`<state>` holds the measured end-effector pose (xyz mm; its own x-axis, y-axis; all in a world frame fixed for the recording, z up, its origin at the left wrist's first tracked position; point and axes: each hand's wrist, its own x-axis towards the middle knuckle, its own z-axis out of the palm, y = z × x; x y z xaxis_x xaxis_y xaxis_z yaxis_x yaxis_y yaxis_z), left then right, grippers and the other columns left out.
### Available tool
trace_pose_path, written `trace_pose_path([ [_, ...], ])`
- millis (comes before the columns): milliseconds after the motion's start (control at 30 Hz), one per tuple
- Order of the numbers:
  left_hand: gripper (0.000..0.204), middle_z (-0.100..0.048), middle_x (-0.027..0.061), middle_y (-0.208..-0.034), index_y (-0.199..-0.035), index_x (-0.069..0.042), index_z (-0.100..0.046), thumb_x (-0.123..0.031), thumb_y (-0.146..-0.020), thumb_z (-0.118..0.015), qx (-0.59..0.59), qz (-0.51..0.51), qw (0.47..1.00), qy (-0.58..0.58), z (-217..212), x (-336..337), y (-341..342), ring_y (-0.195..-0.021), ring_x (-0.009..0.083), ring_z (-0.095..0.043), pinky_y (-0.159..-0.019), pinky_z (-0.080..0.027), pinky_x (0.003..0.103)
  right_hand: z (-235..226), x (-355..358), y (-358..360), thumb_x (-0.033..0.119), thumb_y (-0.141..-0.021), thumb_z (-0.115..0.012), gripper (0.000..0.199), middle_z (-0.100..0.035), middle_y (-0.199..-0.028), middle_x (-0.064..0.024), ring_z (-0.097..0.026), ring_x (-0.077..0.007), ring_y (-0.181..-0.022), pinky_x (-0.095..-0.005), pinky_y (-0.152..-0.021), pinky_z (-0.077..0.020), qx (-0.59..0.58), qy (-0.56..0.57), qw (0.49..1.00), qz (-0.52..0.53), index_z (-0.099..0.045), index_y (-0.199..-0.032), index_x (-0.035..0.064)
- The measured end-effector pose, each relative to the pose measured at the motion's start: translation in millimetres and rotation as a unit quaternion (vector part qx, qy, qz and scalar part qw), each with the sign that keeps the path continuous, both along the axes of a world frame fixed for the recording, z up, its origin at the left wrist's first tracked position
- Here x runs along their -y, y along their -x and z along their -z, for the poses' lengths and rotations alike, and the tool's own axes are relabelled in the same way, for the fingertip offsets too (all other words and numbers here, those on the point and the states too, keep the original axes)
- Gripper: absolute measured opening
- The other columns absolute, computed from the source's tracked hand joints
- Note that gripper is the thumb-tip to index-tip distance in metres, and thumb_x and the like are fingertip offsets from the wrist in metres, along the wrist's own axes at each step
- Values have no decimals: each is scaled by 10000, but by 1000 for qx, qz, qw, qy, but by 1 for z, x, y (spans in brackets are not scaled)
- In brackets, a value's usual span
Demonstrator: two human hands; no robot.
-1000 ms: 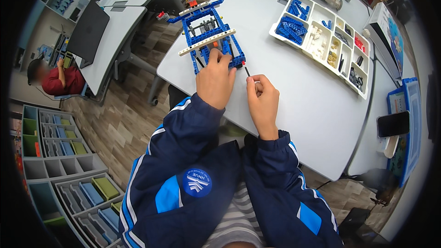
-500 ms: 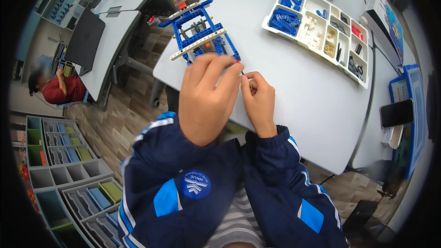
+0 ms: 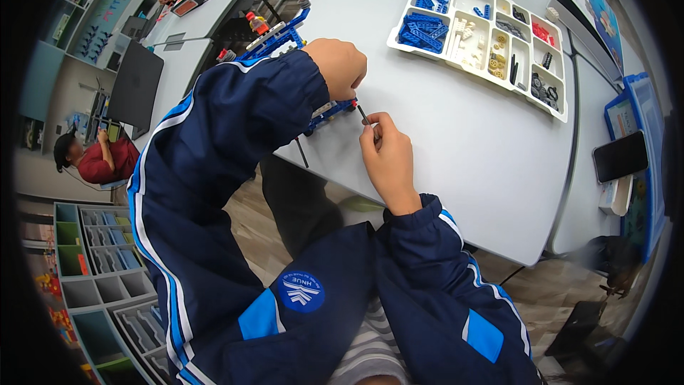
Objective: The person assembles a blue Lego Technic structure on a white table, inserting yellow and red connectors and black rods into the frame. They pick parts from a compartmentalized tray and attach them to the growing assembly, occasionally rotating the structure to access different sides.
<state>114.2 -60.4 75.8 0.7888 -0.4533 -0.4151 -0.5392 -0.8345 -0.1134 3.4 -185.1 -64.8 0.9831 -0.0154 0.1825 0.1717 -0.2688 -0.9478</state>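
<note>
A blue building-brick model (image 3: 279,37) stands at the table's left edge, largely hidden by my left sleeve. My left hand (image 3: 340,68) reaches over it with fingers curled down at its near right corner, by a small red piece (image 3: 352,104); the fingertips are mostly hidden. Between thumb and fingers, my right hand (image 3: 390,164) pinches a thin black axle rod (image 3: 363,113). The rod's upper end points at that corner; I cannot tell whether it is inserted. Another black rod (image 3: 302,152) sticks out below the model. A small figure (image 3: 257,23) sits on the model's far side.
A white sorting tray (image 3: 467,65) of blue, white, black and red pieces lies at the back right. Beyond it stand a box (image 3: 586,18), a blue bin (image 3: 652,157) and a phone (image 3: 620,157). Someone in red (image 3: 109,160) sits at a left desk.
My left hand has swung up and over the model, its forearm now covering much of it. My right hand has shifted slightly down, still pinching the black rod, which shows more clearly.
</note>
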Motion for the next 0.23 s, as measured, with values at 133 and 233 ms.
trace_pose_path([
  [133,186,-751,109,-888,-932,-113,-768,-209,-773,-754,-54,7,998,-25,1,6,-7,-873,283,-718,-769,-564,393,3,-1,-1,107,-943,-599,155,-624,-637,-131,-562,-209,-493,-360,-505,-400,7,33,999,-4,-635,-1038,-9],
  [233,197,-765,85,-907,-928,-129,-785,-175,-737,-772,-70,2,995,-64,2,12,-17,-864,257,-734,-731,-575,372,0,2,1,115,-942,-616,161,-630,-644,-136,-565,-205,-493,-360,-515,-412,-15,54,998,-30,-637,-1055,2],
])
